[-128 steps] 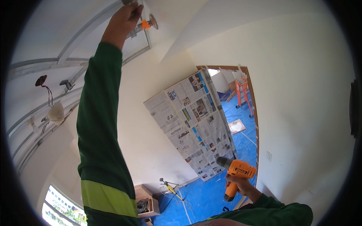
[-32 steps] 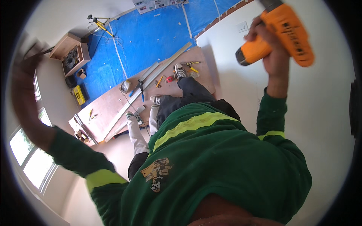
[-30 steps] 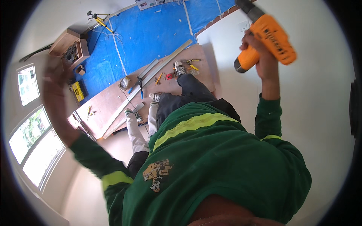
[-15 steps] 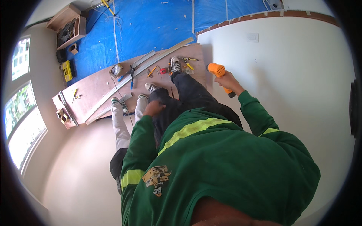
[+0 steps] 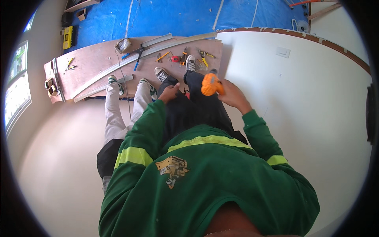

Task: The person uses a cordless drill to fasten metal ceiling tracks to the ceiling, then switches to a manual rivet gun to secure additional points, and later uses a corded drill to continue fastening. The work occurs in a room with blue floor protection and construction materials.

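My right hand [image 5: 231,94] grips an orange cordless drill [image 5: 211,83], its dark chuck angled away from me, above my right leg. My left hand [image 5: 170,91] is at my dark trousers [image 5: 177,114], fingers curled; what is inside them, if anything, I cannot make out. A small red item shows between my legs. My sneakers stand on a long plywood board [image 5: 90,67] beside pliers [image 5: 203,57], a red tape measure [image 5: 175,59], an orange pencil-like stick [image 5: 162,57], a blue-and-black tool [image 5: 138,57] and long metal channels [image 5: 102,75].
A co-worker's white-trousered legs [image 5: 112,106] stand at my left on the board. Beyond it lie blue sheeting [image 5: 177,15] and a yellow toolbox [image 5: 68,37]. A white wall [image 5: 308,118] with a switch [image 5: 282,52] is at right, windows [image 5: 15,83] at left, orange ladder parts [image 5: 300,4] at top right.
My left hand has dropped from overhead to my thigh. My right hand, still gripping the drill, has lowered and swung inward. The view has tilted down from the ceiling to my body and the board.
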`<control>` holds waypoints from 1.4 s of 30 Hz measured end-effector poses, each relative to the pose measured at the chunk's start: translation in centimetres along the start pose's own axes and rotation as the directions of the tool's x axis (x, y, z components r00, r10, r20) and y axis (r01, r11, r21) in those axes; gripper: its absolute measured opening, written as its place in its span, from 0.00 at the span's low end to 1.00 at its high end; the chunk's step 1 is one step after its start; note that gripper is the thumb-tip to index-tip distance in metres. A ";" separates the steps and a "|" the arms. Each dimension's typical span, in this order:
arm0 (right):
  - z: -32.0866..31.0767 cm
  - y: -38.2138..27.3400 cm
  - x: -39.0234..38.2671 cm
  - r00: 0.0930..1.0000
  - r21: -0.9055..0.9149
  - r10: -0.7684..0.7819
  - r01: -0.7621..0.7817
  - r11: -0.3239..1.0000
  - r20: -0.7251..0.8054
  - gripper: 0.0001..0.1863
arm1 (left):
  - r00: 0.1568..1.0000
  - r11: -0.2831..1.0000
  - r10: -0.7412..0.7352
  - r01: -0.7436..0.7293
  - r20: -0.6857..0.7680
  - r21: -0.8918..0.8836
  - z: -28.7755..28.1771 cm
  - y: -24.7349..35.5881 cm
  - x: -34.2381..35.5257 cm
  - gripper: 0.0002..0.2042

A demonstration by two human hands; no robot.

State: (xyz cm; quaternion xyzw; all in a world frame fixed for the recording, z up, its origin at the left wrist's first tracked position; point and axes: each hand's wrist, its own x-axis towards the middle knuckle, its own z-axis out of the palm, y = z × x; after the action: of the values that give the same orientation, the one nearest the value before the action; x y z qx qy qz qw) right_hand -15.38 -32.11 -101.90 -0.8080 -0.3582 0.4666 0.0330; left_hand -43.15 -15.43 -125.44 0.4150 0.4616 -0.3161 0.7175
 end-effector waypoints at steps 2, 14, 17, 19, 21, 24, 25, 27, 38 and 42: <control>3.4 0.7 3.8 0.992 -0.110 -0.126 0.128 0.986 0.020 0.26 | 0.996 0.913 -0.067 0.084 0.056 -0.399 0.6 0.1 0.2 0.42; 21.4 7.3 29.5 0.899 -0.391 -0.344 0.429 0.814 0.270 0.28 | 0.897 0.926 0.094 -0.238 -0.433 -0.292 -2.5 -4.2 14.0 0.26; 24.3 8.4 37.1 0.867 -0.537 -0.400 0.499 0.681 0.298 0.29 | 0.632 0.915 0.249 -0.403 -0.734 -0.037 -9.7 -4.8 17.4 0.25; 25.9 8.7 42.2 0.837 -0.532 -0.456 0.546 0.648 0.303 0.29 | 0.448 0.899 0.244 -0.436 -0.860 0.028 -17.4 -4.4 19.7 0.20; 27.2 8.5 46.7 0.803 -0.531 -0.516 0.589 0.609 0.299 0.28 | 0.358 0.914 0.359 -0.322 -0.862 0.246 -26.5 -3.8 21.4 0.18; 28.5 8.0 52.4 0.754 -0.546 -0.589 0.637 0.545 0.291 0.28 | 0.166 0.809 0.586 -0.073 -0.793 0.583 -38.3 -2.5 25.0 0.16; 28.9 7.8 54.0 0.744 -0.544 -0.591 0.650 0.531 0.313 0.28 | 0.158 0.789 0.613 -0.073 -0.775 0.610 -41.7 -2.3 26.4 0.16; 30.0 7.6 56.6 0.727 -0.537 -0.618 0.664 0.520 0.300 0.28 | 0.201 0.735 0.673 -0.076 -0.711 0.674 -48.1 -2.2 29.8 0.15; 37.3 8.0 61.7 0.694 -0.518 -0.701 0.666 0.536 0.167 0.27 | 0.494 0.832 0.337 0.243 -0.802 0.499 -66.4 -7.9 44.4 0.18; 37.0 8.8 59.5 0.593 -0.488 -0.783 0.635 0.598 -0.187 0.28 | 0.466 0.724 0.321 0.440 -0.824 0.531 -65.9 -7.5 43.1 0.24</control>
State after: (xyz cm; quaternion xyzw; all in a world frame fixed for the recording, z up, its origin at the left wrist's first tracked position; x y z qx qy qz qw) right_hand -20.96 -12.73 -169.59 -0.6565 -0.7227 0.1682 0.1357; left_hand -59.63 36.56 -182.68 0.7308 0.6253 -0.2285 0.1509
